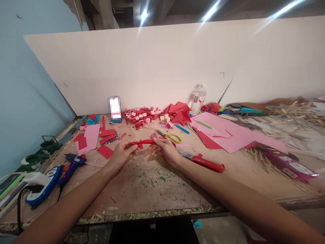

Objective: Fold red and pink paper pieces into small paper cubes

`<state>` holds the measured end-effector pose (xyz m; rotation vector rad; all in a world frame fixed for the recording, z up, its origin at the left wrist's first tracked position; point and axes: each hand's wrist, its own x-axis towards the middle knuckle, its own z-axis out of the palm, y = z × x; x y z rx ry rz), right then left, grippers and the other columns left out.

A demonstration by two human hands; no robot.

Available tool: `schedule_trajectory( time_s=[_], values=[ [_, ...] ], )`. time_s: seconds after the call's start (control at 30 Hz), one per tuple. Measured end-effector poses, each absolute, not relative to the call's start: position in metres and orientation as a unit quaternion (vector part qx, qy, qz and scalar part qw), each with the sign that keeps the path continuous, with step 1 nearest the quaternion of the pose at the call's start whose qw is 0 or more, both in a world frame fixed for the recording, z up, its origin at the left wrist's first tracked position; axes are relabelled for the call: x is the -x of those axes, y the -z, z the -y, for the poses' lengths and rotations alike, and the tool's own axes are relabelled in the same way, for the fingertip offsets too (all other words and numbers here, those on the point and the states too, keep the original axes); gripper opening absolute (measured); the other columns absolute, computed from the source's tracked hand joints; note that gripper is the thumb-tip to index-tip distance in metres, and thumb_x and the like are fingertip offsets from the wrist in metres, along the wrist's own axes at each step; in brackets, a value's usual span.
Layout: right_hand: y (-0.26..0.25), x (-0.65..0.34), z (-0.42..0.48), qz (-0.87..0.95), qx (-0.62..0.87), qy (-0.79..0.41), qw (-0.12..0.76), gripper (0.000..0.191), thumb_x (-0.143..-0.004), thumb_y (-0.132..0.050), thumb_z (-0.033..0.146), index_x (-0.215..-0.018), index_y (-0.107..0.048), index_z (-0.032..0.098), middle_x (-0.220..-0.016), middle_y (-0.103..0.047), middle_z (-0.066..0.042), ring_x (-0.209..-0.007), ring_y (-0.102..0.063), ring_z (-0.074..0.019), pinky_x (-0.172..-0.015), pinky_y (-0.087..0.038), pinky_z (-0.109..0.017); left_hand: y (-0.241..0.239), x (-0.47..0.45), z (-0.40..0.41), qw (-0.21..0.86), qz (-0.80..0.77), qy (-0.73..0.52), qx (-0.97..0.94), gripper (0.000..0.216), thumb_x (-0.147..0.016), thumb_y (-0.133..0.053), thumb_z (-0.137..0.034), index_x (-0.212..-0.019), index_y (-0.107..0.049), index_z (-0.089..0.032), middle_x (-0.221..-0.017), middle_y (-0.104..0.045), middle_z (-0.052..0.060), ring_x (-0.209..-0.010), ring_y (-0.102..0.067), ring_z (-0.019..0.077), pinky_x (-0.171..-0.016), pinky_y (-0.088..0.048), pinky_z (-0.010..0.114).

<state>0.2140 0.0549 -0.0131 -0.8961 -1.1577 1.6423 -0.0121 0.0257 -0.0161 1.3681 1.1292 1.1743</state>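
A narrow red paper strip point(146, 141) stretches between my two hands above the middle of the wooden table. My left hand point(124, 151) pinches its left end, where a small red flap sticks up. Around the strip's right part, my right hand point(166, 149) is closed, thumb on top. Just beyond my right fingers lie scissors with yellow handles point(174, 138) and a small pink paper box point(153, 135). To the right of my right wrist rests a cutting tool with red handles point(207, 163), partly hidden by my forearm.
Many small red and pink paper cubes point(142, 117) are heaped at the back, beside a phone point(115, 109). A plastic bottle point(198, 99) stands near pink sheets point(228, 132). Left are red paper pieces point(105, 151), a blue glue gun point(72, 167) and a power strip point(44, 189).
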Motion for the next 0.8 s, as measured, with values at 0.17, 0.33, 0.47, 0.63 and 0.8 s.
schedule_trajectory(
  time_s=[0.17,0.33,0.47,0.63,0.8],
  values=[
    [0.0096,-0.2160,-0.0556,0.454,0.361,-0.675,0.456,0.032,-0.097,-0.069,0.041,-0.081,-0.069,0.013,-0.077,-0.079,-0.013,-0.050,-0.067,-0.0134,-0.048,-0.056,-0.022,0.0117,0.0099,-0.0217,0.489,-0.473,-0.468,-0.564,0.047,-0.083,-0.074,-0.059,-0.092,-0.078,-0.014,-0.079,-0.076,0.007,-0.066,-0.069,0.0183,-0.057,-0.059,0.027],
    [0.0084,-0.2165,-0.0544,0.455,0.359,-0.679,0.451,0.031,-0.097,-0.068,0.040,-0.083,-0.070,0.014,-0.074,-0.078,-0.012,-0.050,-0.067,-0.0138,-0.049,-0.055,-0.022,0.0123,0.0119,-0.0230,0.482,-0.495,-0.458,-0.560,0.034,-0.076,-0.083,-0.046,-0.088,-0.082,-0.014,-0.068,-0.074,0.005,-0.063,-0.069,0.0178,-0.055,-0.057,0.025],
    [0.0098,-0.2173,-0.0548,0.458,0.352,-0.682,0.450,0.036,-0.097,-0.066,0.050,-0.085,-0.070,0.016,-0.074,-0.077,-0.010,-0.051,-0.067,-0.0149,-0.050,-0.055,-0.024,0.0136,0.0127,-0.0240,0.488,-0.504,-0.455,-0.548,0.034,-0.081,-0.078,-0.048,-0.080,-0.081,-0.014,-0.062,-0.072,0.005,-0.058,-0.067,0.0162,-0.053,-0.057,0.025],
    [0.0100,-0.2180,-0.0526,0.475,0.336,-0.680,0.446,0.042,-0.087,-0.075,0.058,-0.081,-0.069,0.016,-0.081,-0.079,-0.011,-0.054,-0.068,-0.0161,-0.051,-0.054,-0.026,0.0144,0.0097,-0.0223,0.502,-0.493,-0.455,-0.545,0.040,-0.079,-0.079,-0.054,-0.085,-0.079,-0.014,-0.078,-0.079,0.009,-0.066,-0.073,0.0194,-0.060,-0.063,0.029],
    [0.0099,-0.2177,-0.0502,0.492,0.338,-0.662,0.453,0.032,-0.073,-0.090,0.040,-0.079,-0.073,0.013,-0.084,-0.080,-0.011,-0.054,-0.065,-0.0131,-0.052,-0.052,-0.024,0.0194,0.0097,-0.0231,0.507,-0.484,-0.446,-0.557,0.044,-0.080,-0.080,-0.056,-0.095,-0.079,-0.015,-0.086,-0.082,0.010,-0.072,-0.077,0.0213,-0.068,-0.063,0.031]
  ],
)
